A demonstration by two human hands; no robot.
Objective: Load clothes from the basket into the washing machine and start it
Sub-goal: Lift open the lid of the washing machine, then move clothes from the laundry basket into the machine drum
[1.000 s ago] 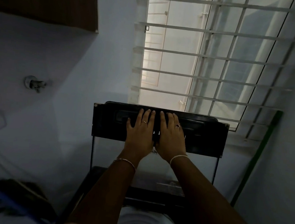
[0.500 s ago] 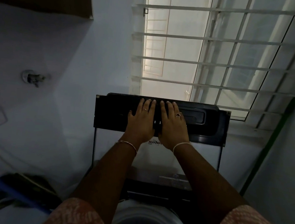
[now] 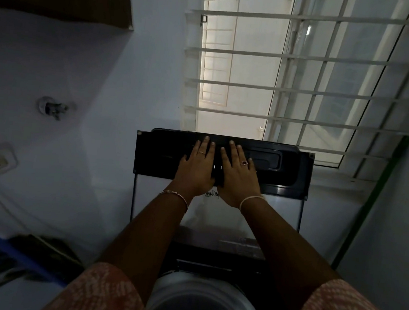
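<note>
Found left hand (image 3: 196, 169) and right hand (image 3: 237, 175) pressed flat, side by side, on the raised lid (image 3: 284, 166); fingers (image 3: 205, 146) straight, pointing up, gripping nothing. Noted lid upright, long axis left to right, dead ahead, neither hand nearer. Noted washing machine (image 3: 187, 284) open below, between the forearms. Could not identify basket.

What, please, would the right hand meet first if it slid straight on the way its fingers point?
The right hand lies flat on the raised lid; past the lid's top edge, probably the window bars, though depth is unclear.
</note>
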